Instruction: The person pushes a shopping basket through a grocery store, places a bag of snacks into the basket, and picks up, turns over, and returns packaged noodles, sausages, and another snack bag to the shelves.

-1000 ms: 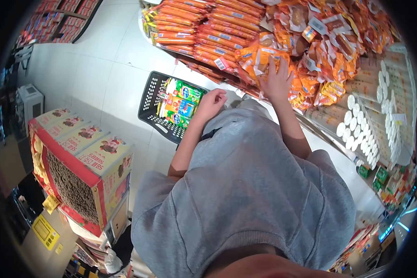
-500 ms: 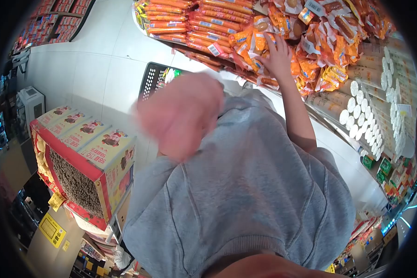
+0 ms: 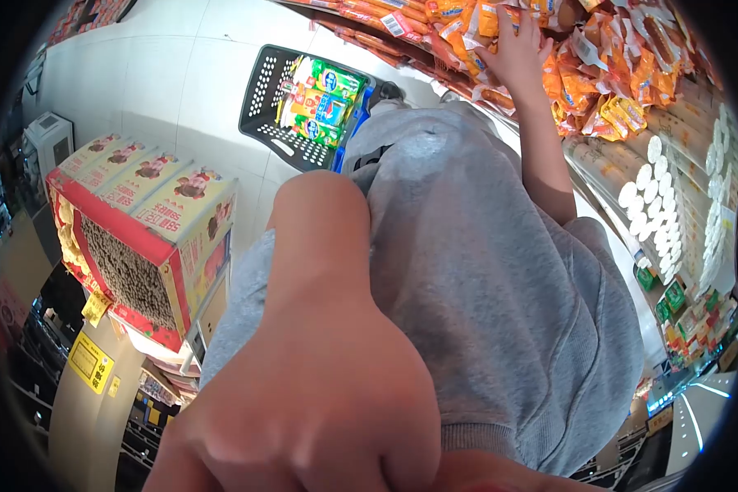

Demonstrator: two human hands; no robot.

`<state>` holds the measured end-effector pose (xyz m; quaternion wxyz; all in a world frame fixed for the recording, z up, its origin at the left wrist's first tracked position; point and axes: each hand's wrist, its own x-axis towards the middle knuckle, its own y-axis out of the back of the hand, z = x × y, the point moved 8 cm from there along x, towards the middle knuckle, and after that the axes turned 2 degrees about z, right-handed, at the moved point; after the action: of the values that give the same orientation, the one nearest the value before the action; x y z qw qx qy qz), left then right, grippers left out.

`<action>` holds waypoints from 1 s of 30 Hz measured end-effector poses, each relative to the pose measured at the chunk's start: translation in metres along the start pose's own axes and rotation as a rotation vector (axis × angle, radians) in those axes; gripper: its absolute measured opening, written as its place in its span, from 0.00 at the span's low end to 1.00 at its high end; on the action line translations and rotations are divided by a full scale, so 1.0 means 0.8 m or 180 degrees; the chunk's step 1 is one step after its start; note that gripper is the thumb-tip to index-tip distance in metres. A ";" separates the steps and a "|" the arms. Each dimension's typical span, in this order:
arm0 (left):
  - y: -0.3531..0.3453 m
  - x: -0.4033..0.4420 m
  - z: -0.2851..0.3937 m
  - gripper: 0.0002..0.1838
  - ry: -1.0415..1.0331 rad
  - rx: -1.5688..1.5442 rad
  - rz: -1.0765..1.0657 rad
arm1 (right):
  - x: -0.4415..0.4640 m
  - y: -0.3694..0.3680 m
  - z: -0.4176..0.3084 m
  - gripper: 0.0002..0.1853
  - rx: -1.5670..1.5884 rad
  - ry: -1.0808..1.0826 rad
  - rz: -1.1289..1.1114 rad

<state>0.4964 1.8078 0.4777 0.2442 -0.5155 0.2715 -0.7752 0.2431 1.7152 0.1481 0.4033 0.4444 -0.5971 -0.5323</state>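
My left hand (image 3: 303,402) is very close to the camera, back of the hand up and knuckles bent. Its fingers curl down past the bottom edge, so the fingertips and anything in them are hidden. At the top, my right hand (image 3: 517,53) lies open, fingers spread, on a heap of orange-wrapped sausages (image 3: 611,74). Its fingertips touch the packets, and none is lifted. Beyond my left forearm, a dark perforated shopping basket (image 3: 258,86) stands on the floor with several green and yellow packets (image 3: 328,102) in it.
At left stands a red and yellow display box (image 3: 176,193) full of small brown pieces. Rows of white-ended rolled packs (image 3: 652,184) lie on the shelf at right. A yellow price sign (image 3: 90,362) is at lower left. The pale tiled floor (image 3: 164,66) shows between the displays.
My left hand has come from a blur over the basket toward the camera, uncovering the basket. My right hand stays on the sausage packets. The view has shifted, so the shelf sits higher.
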 end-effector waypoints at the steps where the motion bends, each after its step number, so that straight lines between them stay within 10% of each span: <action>1: 0.003 0.001 -0.002 0.10 -0.0088 -0.0110 0.0017 | 0.001 0.007 -0.006 0.48 -0.0034 0.0002 0.0020; 14: 0.103 -0.010 -0.045 0.10 -0.0183 -0.0401 -0.0804 | 0.072 0.053 -0.080 0.37 0.0988 0.0817 0.0910; 18: 0.277 -0.039 -0.119 0.03 0.1621 0.2345 0.1324 | 0.118 0.054 -0.090 0.36 0.0814 0.0959 0.1504; 21: 0.416 -0.115 -0.171 0.07 0.2160 0.2001 0.2754 | 0.148 0.033 -0.104 0.36 0.0837 0.1232 0.1056; 30: 0.483 -0.129 -0.185 0.26 0.2134 0.1332 0.3494 | 0.173 -0.011 -0.123 0.26 0.0418 0.1477 0.0631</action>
<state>0.4327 1.6176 0.1010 0.5998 0.0236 0.3993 -0.6930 0.2989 1.5550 0.1508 0.5499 0.5191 -0.5626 -0.3341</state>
